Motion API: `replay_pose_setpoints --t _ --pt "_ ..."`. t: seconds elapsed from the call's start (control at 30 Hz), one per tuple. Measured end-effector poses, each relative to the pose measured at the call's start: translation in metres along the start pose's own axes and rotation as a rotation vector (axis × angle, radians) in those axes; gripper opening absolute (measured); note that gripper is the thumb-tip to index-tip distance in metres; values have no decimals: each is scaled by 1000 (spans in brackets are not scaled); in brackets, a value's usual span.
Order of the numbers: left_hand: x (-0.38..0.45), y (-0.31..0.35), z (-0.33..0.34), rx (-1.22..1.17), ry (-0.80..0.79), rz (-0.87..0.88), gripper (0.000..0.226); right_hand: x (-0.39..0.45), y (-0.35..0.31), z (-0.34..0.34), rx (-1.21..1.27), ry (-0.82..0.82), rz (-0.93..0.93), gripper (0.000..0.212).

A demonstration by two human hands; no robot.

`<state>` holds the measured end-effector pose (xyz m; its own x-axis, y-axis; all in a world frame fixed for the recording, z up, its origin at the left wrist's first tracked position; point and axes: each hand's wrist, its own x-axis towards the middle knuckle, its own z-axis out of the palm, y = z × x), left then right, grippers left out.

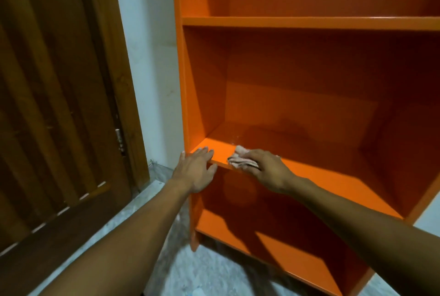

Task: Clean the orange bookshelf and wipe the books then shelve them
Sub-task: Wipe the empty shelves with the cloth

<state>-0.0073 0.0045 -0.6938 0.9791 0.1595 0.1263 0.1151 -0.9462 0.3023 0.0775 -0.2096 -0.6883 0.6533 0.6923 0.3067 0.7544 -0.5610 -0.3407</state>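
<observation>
The orange bookshelf [309, 23] fills the right side of the view, and its shelves hold no books. My left hand [196, 169] rests with straight fingers on the front left corner of the middle shelf board [333, 176]. My right hand [266, 169] holds a crumpled pinkish cloth [240, 158] and presses it onto the front edge of that same board, just right of my left hand. No books are in view.
A dark wooden door [54, 105] stands at the left, with a strip of white wall [152, 81] between it and the bookshelf. Grey mottled floor [209, 274] lies below. A lower shelf board [273, 248] sits under the one being touched.
</observation>
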Motion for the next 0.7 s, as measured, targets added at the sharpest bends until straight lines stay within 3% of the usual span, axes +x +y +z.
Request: replay_pose_setpoints --t 0.13,0.27,0.4,0.53,0.7 --pt "-20 -17 -13 -21 11 8 53 -12 -11 0 224 -19 -101 29" --pt "-30 -29 -16 -116 228 69 49 13 -16 -9 452 140 7 27" --pt "-25 -38 -18 -80 310 95 69 55 12 -21 387 306 248 33" --pt "-15 -46 -15 8 306 139 74 107 62 -1 239 134 494 41" --pt "-10 -57 -5 17 311 170 76 151 74 23 -77 -1 573 50"
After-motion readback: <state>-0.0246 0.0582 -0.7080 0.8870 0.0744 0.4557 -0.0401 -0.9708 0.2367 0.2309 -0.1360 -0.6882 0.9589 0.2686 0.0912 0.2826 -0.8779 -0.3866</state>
